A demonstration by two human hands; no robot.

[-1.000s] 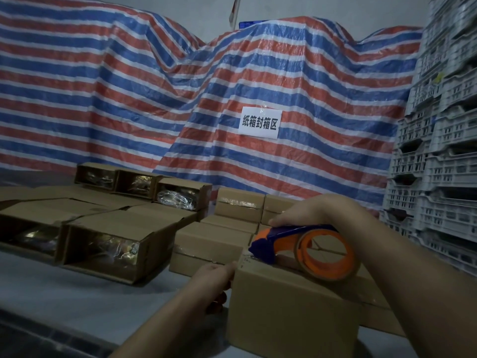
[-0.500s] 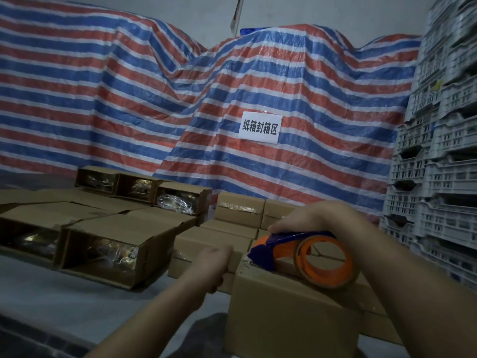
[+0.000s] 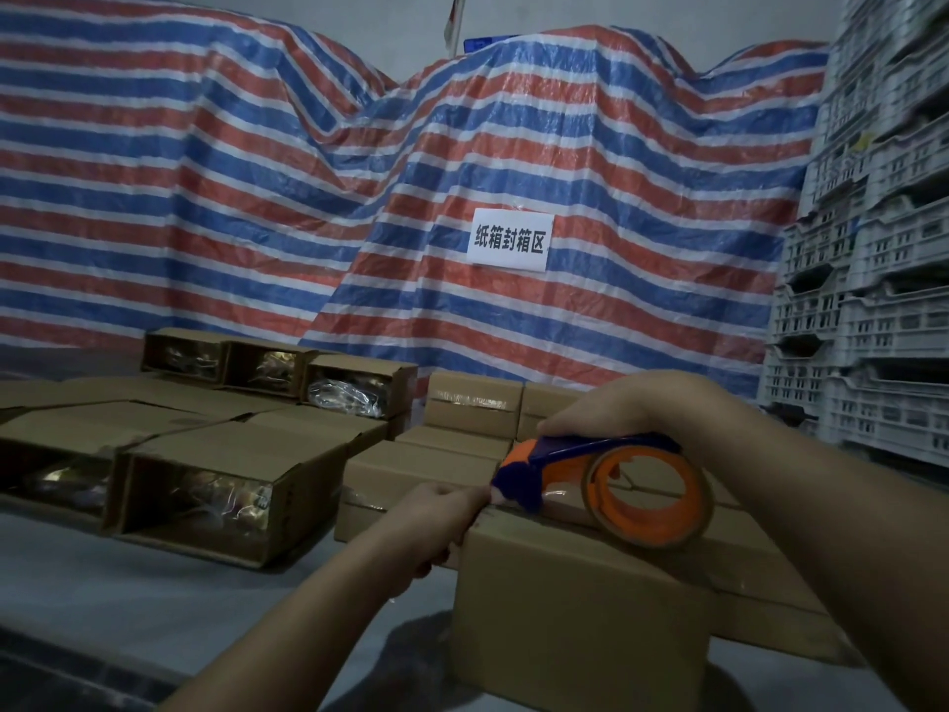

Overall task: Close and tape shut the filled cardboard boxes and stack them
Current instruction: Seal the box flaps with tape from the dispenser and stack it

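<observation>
A closed cardboard box (image 3: 580, 608) stands in front of me on the grey floor. My right hand (image 3: 616, 408) grips an orange and blue tape dispenser (image 3: 616, 485), whose blue nose sits at the box's far left top edge. My left hand (image 3: 441, 511) is curled at that same corner, right at the dispenser's nose; it seems to pinch the tape end, though the tape is hard to make out. Taped boxes (image 3: 472, 408) lie behind, and open boxes (image 3: 205, 495) holding plastic-wrapped goods lie on their sides at the left.
A red, white and blue striped tarp (image 3: 359, 197) with a white paper sign (image 3: 508, 238) covers the back. Stacked grey plastic crates (image 3: 873, 300) rise at the right. More flat taped boxes (image 3: 770, 583) lie under and behind my right arm.
My left hand has risen from the box's left side up to the top corner at the dispenser's nose. The dispenser stays at the box's far edge, tilted slightly more.
</observation>
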